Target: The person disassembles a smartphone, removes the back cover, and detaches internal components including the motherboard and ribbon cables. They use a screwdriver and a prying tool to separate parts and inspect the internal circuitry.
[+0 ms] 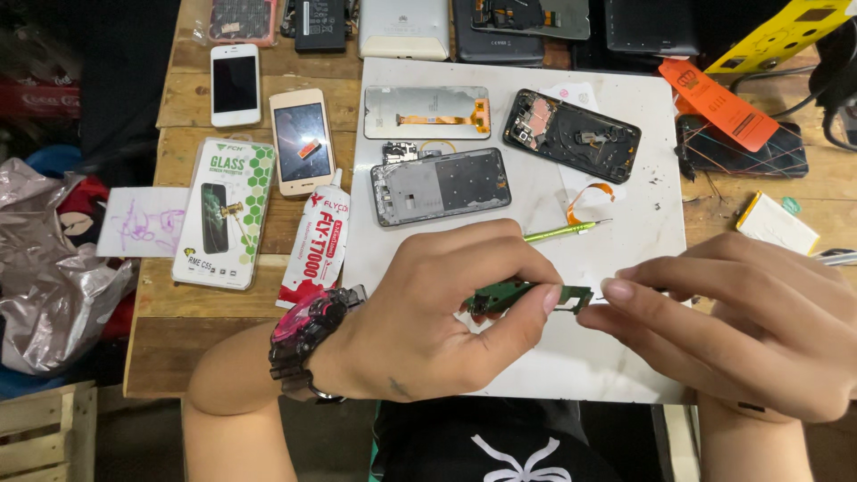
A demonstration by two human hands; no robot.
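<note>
2 hands meet over the white mat (pixel 625 268). The left hand (pixel 428 312) is clamped on a small green circuit board (pixel 527 295), pinched between thumb and fingers, and the right hand (pixel 741 321) has its fingers drawn together at the board's right end (around a thin tool, it seems, though I cannot tell for sure). Just beyond lies a green screwdriver (pixel 560 233). Farther up the mat, the phone is already in pieces: a metal frame (pixel 440 186), a loose screen (pixel 427 112) and an opened back shell (pixel 571 136). By my judgement the stripping-down is largely done, with nothing refitted yet.
</note>
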